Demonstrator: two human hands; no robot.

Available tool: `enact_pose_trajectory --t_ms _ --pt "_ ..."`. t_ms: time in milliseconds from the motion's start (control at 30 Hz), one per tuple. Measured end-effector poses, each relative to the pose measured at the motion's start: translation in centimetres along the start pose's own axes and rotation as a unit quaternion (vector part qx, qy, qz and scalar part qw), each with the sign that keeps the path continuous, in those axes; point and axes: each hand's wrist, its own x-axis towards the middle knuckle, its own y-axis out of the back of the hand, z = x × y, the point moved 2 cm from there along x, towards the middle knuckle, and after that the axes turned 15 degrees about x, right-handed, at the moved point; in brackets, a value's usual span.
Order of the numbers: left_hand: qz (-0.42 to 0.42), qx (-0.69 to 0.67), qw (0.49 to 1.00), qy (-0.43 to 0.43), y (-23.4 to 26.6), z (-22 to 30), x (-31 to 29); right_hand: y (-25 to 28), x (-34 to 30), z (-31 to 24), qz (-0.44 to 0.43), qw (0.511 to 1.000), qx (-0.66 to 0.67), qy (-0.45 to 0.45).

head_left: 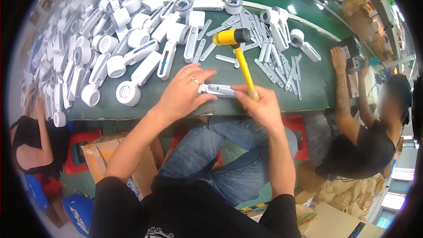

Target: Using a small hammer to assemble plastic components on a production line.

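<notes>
My left hand (184,89) is closed over one end of a white device with a long handle (220,90), near the table's front edge. Its head is hidden beneath that hand. A grey strip cover lies along the handle's upper face. My right hand (261,104) grips a yellow mallet (245,67) low on its shaft, head up, with the yellow and black head pointing away from me. The thumb and fingertips of this hand also touch the handle's right end. Loose grey strip covers (224,58) lie scattered just beyond both hands.
White devices with round vented heads (128,92) are heaped across the table's left side; some handles show blue insides. Several more lie along the back. A co-worker (359,141) sits at the right, another person (37,145) at the left. A cardboard box (99,154) stands below the table edge.
</notes>
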Motion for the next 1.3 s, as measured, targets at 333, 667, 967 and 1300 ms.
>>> enact_pose_trajectory --t_ms 333,667,967,1300 --pt "0.045 0.036 0.989 -0.133 -0.5 -1.0 0.3 0.3 1.7 -2.2 -0.07 0.992 -0.106 -0.026" --pt "0.031 0.058 0.984 -0.164 -0.6 -1.0 0.8 0.0 1.7 -3.2 -0.029 0.986 -0.102 -0.132" --pt "0.03 0.045 0.989 -0.14 -0.9 -1.0 0.5 -0.2 1.6 -0.4 -0.014 0.982 0.077 -0.173" --pt "-0.003 0.135 0.972 -0.195 -0.9 0.6 2.4 -0.1 1.3 0.2 0.004 0.988 0.074 -0.134"
